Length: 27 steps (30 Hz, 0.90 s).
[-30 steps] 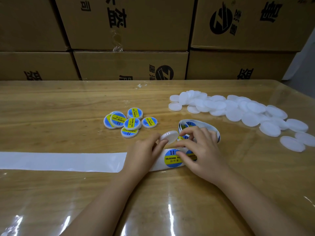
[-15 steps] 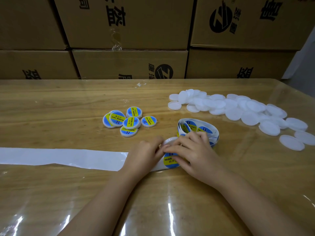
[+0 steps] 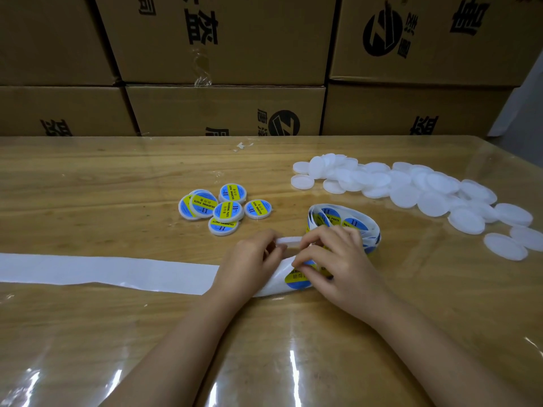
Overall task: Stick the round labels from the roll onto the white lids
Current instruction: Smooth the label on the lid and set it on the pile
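Near the middle of the desk (image 3: 88, 186), the left grip (image 3: 252, 259) clasps a white lid (image 3: 289, 240), and the right grip (image 3: 332, 259) pinches a round label (image 3: 295, 280) on the backing strip (image 3: 102, 271), which runs off to 9 o'clock. The label roll (image 3: 343, 220) lies just beyond at 1 o'clock, labelled lids (image 3: 223, 207) at 11, plain lids (image 3: 411, 189) heaped at 2, cartons (image 3: 223, 39) behind.
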Available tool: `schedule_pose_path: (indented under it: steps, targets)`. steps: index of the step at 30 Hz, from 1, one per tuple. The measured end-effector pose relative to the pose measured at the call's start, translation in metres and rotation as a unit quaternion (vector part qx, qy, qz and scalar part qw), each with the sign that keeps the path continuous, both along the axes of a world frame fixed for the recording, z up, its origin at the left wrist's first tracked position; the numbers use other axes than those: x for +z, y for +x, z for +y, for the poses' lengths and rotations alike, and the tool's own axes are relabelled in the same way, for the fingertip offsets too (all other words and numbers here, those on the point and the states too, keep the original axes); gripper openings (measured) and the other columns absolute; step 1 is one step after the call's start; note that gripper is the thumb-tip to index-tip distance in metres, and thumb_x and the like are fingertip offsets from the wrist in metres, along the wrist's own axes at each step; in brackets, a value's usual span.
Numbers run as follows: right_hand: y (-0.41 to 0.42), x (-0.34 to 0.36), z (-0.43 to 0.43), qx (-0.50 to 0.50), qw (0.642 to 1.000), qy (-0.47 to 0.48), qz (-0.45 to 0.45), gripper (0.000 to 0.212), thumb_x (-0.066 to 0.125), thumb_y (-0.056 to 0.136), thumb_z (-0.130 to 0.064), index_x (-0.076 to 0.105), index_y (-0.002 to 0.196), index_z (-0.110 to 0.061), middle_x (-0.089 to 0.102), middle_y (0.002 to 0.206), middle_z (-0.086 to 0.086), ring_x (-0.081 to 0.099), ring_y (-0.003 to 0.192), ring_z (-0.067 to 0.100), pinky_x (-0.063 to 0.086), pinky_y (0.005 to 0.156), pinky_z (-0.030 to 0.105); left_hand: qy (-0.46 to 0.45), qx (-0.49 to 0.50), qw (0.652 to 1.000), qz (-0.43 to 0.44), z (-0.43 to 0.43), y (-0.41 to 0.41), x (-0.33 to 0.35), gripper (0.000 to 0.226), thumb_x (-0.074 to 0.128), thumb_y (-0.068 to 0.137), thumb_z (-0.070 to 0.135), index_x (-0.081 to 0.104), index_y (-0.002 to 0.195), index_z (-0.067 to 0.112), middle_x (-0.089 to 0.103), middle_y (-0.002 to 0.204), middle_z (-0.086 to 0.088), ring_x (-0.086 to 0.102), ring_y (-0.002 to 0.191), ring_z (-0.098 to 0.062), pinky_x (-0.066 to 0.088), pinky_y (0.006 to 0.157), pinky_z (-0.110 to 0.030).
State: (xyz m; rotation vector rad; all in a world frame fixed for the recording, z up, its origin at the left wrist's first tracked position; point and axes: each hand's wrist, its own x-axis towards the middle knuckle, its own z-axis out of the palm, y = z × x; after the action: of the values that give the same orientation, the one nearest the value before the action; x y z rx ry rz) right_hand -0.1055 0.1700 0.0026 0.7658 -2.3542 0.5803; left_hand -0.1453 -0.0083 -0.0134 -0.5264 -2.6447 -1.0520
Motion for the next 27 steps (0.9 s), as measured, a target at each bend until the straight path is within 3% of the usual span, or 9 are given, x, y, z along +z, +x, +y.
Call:
schedule_pose_path:
  steps: [5,9,12,14,17,20,24,27]
  targets:
    - [-0.001,0.0,0.0,-0.005,0.996,-0.084,-0.019,0.015,0.057,0.084,-0.024,0.07,0.081,-0.019,0.06,0.093,-0.006,0.057,0.089,0.015,0.033,0.085,0.037,0.017,0.004,1.0,-0.003,-0.002,-0.003,-0.002,0.012,0.056,0.09,0.015,0.065,0.097,0.02,0.055,0.075,0.013,0.051,0.068,-0.008,0.044,0.066,-0.031]
    - [-0.001,0.001,0.0,-0.001,0.989,-0.145,-0.006,0.007,0.063,0.083,-0.014,0.07,0.081,-0.013,0.062,0.093,-0.003,0.058,0.091,0.013,0.038,0.083,0.042,0.035,0.01,0.999,0.03,-0.002,-0.003,-0.003,0.009,0.059,0.091,0.019,0.064,0.097,0.014,0.042,0.087,0.013,0.05,0.064,-0.005,0.045,0.068,-0.028]
    - [-0.002,0.003,0.001,0.008,0.982,-0.188,0.004,0.005,0.064,0.08,-0.005,0.068,0.081,-0.008,0.065,0.092,-0.002,0.061,0.091,0.016,0.043,0.081,0.048,0.098,0.014,0.995,0.021,-0.002,-0.003,-0.001,0.005,0.052,0.095,0.019,0.056,0.093,0.02,0.046,0.098,0.007,0.06,0.074,-0.006,0.051,0.073,-0.031]
    - [-0.001,0.004,0.001,0.008,0.973,-0.231,0.004,0.009,0.06,0.084,-0.011,0.067,0.082,-0.007,0.066,0.089,-0.002,0.062,0.089,0.018,0.045,0.081,0.049,0.173,0.008,0.985,-0.021,-0.002,-0.003,0.002,0.016,0.046,0.097,0.015,0.049,0.09,0.03,0.058,0.099,0.001,0.065,0.082,-0.006,0.054,0.074,-0.036]
    - [0.0,0.007,0.003,0.005,0.946,-0.32,-0.039,0.007,0.058,0.085,-0.012,0.064,0.084,-0.016,0.064,0.085,-0.008,0.061,0.088,0.012,0.048,0.081,0.032,0.226,0.008,0.973,-0.048,-0.002,-0.002,0.005,0.027,0.048,0.095,0.007,0.049,0.088,0.033,0.065,0.092,-0.003,0.067,0.08,-0.005,0.055,0.076,-0.035]
    - [0.0,0.008,0.004,-0.022,0.935,-0.349,-0.052,0.022,0.062,0.084,-0.001,0.061,0.084,-0.024,0.063,0.083,-0.016,0.058,0.084,0.001,0.042,0.079,0.013,0.27,0.007,0.961,-0.054,-0.004,-0.003,0.008,0.035,0.053,0.09,-0.001,0.056,0.092,0.035,0.063,0.088,-0.008,0.066,0.074,-0.015,0.055,0.075,-0.035]
    - [0.001,0.01,0.005,-0.024,0.926,-0.372,-0.061,0.028,0.063,0.085,0.0,0.061,0.086,-0.028,0.063,0.083,-0.017,0.059,0.081,0.003,0.043,0.074,0.011,0.416,-0.019,0.902,-0.118,-0.003,-0.004,0.014,0.028,0.062,0.086,-0.004,0.055,0.1,0.021,0.068,0.068,0.003,0.066,0.063,-0.012,0.055,0.066,-0.023]
    - [0.003,0.012,0.003,-0.026,0.923,-0.38,-0.055,0.017,0.061,0.083,-0.008,0.062,0.086,-0.025,0.063,0.081,-0.011,0.059,0.08,0.004,0.044,0.074,0.012,0.427,-0.046,0.892,-0.14,-0.002,-0.001,0.017,0.015,0.062,0.087,0.0,0.061,0.096,0.012,0.069,0.068,0.003,0.064,0.062,-0.01,0.054,0.06,-0.022]
